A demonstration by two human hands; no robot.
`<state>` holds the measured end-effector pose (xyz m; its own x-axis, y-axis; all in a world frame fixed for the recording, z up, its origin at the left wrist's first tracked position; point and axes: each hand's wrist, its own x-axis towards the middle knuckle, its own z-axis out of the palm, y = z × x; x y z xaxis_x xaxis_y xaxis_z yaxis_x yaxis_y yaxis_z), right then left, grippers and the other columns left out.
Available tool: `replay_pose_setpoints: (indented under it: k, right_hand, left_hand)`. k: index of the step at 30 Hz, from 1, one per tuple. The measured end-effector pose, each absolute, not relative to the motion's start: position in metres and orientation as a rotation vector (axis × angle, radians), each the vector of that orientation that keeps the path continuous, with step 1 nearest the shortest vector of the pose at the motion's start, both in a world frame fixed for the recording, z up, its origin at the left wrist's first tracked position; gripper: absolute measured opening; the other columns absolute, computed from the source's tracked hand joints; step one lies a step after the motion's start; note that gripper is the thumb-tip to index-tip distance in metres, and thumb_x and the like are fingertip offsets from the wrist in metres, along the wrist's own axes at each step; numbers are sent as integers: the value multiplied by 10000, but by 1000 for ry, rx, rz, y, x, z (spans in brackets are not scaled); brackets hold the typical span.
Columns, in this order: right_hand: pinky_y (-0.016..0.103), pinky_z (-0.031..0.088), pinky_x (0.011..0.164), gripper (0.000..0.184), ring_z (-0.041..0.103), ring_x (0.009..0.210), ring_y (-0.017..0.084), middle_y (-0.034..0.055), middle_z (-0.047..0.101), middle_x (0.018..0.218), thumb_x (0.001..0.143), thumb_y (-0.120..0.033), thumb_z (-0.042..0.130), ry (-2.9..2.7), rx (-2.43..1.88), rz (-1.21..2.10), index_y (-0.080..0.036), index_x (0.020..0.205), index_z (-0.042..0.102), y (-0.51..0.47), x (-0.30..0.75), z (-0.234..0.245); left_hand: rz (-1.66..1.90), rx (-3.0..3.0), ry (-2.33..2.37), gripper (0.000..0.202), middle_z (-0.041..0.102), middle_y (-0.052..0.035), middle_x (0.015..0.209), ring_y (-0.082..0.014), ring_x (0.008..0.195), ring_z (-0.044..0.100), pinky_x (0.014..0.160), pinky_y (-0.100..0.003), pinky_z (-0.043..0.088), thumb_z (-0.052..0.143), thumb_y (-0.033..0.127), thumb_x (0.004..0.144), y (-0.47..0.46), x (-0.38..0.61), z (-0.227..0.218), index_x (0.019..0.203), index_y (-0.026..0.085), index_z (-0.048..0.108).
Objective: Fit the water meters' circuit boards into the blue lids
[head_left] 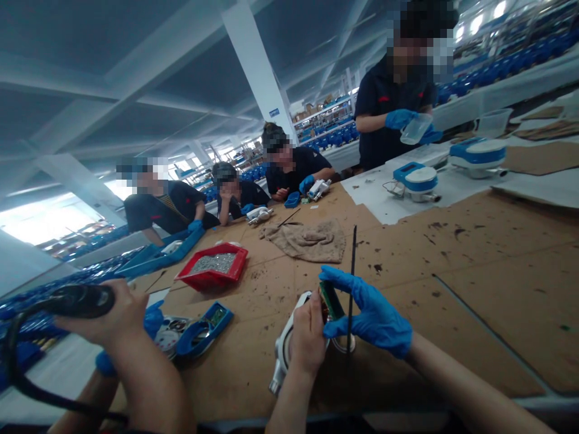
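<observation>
My right hand (368,310), in a blue glove, grips a green circuit board (332,298) between thumb and fingers. My bare left hand (308,337) has its fingers closed at the board's left edge, where some reddish wiring partly shows. Behind that hand lies a white metal meter housing (281,352) with a round body, largely covered by the hand. A thin black stick (353,259) stands upright in front of my right glove. Its lower end is at a small round container (344,345), partly hidden below the glove.
At left, a co-worker's hand (120,313) holds a black corded tool (85,300) near an opened blue housing (205,330). Beyond are a red bin (215,278) of small metal parts and a brown rag (312,241). Assembled meters (416,181) stand at right. Several co-workers sit or stand opposite.
</observation>
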<state>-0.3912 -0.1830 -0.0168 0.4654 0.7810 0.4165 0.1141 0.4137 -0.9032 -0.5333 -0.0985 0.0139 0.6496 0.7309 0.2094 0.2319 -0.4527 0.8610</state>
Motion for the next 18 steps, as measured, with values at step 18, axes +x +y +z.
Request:
replay_pose_setpoints:
  k: [18]
  right_hand:
    - [441, 664, 783, 609, 764, 805, 246, 145, 761, 1173, 681, -594, 839, -521, -1151, 290, -211, 1144, 738, -208, -309, -44]
  left_hand:
    - [670, 2216, 840, 417, 694, -64, 1320, -265, 1283, 603, 1109, -421, 475, 536, 506, 943, -86, -548, -11, 1265, 275, 662]
